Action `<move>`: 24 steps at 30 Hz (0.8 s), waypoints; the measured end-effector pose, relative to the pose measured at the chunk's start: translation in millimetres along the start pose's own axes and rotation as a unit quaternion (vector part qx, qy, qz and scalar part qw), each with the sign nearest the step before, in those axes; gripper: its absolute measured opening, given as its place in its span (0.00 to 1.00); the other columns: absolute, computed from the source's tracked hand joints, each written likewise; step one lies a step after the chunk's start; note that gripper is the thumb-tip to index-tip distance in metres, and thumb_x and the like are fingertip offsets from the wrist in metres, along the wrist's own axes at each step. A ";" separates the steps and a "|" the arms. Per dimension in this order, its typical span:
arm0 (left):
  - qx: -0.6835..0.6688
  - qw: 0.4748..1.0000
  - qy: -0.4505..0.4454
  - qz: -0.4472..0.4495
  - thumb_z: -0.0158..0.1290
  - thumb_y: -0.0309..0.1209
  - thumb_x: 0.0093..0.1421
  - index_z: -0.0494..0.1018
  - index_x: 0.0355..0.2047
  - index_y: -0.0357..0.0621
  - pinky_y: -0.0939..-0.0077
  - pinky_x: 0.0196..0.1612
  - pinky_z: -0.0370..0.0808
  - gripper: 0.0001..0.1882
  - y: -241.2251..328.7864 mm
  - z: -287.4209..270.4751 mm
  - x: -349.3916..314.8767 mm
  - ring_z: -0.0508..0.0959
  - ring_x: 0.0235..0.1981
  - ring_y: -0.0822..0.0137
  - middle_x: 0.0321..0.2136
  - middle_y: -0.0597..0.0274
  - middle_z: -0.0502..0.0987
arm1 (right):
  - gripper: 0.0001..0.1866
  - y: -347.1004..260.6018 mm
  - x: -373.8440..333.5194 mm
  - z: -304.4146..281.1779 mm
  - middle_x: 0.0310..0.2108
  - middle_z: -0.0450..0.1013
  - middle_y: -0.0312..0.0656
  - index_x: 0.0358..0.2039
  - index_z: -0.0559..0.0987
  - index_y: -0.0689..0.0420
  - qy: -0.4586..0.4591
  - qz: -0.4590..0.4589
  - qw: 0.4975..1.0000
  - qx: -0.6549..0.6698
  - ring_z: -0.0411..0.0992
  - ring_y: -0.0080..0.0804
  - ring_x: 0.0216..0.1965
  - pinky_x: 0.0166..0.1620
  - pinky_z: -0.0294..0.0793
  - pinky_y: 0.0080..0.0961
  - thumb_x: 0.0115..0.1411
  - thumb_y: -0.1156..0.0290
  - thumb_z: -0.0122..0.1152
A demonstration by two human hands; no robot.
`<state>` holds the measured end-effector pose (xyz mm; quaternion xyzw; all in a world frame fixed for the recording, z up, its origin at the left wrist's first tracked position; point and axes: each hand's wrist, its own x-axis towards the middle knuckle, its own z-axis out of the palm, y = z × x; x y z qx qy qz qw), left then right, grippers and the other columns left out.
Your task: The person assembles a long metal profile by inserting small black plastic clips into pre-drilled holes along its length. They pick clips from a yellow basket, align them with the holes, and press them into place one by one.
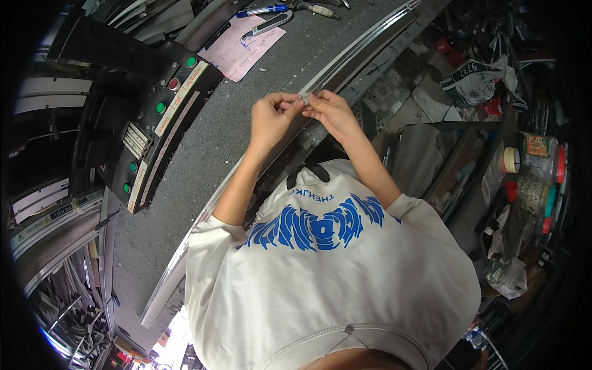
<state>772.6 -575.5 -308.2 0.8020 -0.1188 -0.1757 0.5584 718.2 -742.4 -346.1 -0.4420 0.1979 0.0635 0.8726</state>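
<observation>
My left hand and my right hand meet over the edge of the grey bench. Thumbs and fingers of both are closed in a pinch, fingertips almost touching. Between them a small shiny piece shows; it is too small and too covered to name. Beneath the hands a long, silvery metal strip runs along the bench edge, from the far right to the near left. My forearms and shirt hide part of its middle.
On the left stands a black control panel with green and red buttons. Pink paper, a blue pen and a grey utility knife lie at the back. To the right, plastic jars and a printed bag crowd the clutter.
</observation>
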 end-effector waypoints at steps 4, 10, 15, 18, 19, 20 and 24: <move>-0.041 0.999 -0.003 0.000 0.63 0.31 0.55 0.83 0.33 0.37 0.80 0.25 0.67 0.09 -2.4 2.4 -0.2 0.73 0.19 0.76 0.20 0.62 0.79 | 0.05 17.6 3.0 6.4 0.29 0.77 0.41 0.36 0.74 0.63 0.037 -0.093 0.995 -0.021 0.75 0.26 0.28 0.36 0.76 0.22 0.63 0.76 0.61; 0.049 0.990 0.094 0.092 0.63 0.26 0.55 0.82 0.33 0.37 0.79 0.26 0.68 0.06 -3.9 21.5 -13.8 0.78 0.23 0.73 0.25 0.58 0.79 | 0.05 34.9 11.5 13.6 0.29 0.76 0.40 0.36 0.75 0.62 0.132 -0.086 0.987 0.007 0.74 0.25 0.29 0.35 0.74 0.19 0.63 0.76 0.60; 0.160 0.982 0.065 0.083 0.62 0.33 0.55 0.82 0.39 0.39 0.70 0.34 0.74 0.13 -16.4 2.1 4.6 0.80 0.30 0.61 0.28 0.56 0.78 | 0.10 -9.2 10.1 -15.7 0.30 0.76 0.39 0.38 0.78 0.64 0.027 0.003 0.986 -0.163 0.75 0.24 0.30 0.35 0.74 0.18 0.63 0.70 0.62; 0.253 0.956 0.085 0.119 0.61 0.37 0.57 0.80 0.43 0.38 0.66 0.40 0.75 0.17 -31.0 -6.2 7.9 0.80 0.33 0.58 0.31 0.53 0.78 | 0.14 -16.9 -1.0 -28.9 0.29 0.78 0.40 0.37 0.80 0.64 0.083 -0.076 0.918 -0.381 0.75 0.24 0.31 0.36 0.75 0.21 0.58 0.66 0.68; 0.232 0.971 0.019 0.048 0.63 0.43 0.55 0.78 0.46 0.36 0.63 0.47 0.74 0.25 -35.6 -9.2 7.5 0.78 0.41 0.55 0.38 0.49 0.76 | 0.14 -15.2 -8.5 -32.9 0.29 0.78 0.40 0.36 0.81 0.64 0.092 -0.082 0.888 -0.442 0.76 0.25 0.31 0.36 0.75 0.22 0.56 0.66 0.69; 0.232 0.970 0.025 0.067 0.64 0.46 0.52 0.78 0.47 0.35 0.62 0.49 0.73 0.29 -39.4 -6.3 3.9 0.76 0.44 0.52 0.41 0.48 0.75 | 0.14 -12.0 -15.8 -36.7 0.29 0.78 0.41 0.35 0.81 0.63 0.093 -0.100 0.856 -0.498 0.76 0.25 0.31 0.37 0.75 0.23 0.55 0.66 0.70; 0.274 0.950 0.053 0.144 0.72 0.54 0.37 0.75 0.51 0.32 0.55 0.59 0.66 0.46 -27.1 3.6 18.0 0.67 0.55 0.42 0.53 0.40 0.67 | 0.15 7.3 -21.7 -17.4 0.32 0.78 0.48 0.34 0.82 0.59 0.111 -0.210 0.788 -0.568 0.78 0.36 0.36 0.43 0.74 0.30 0.47 0.68 0.75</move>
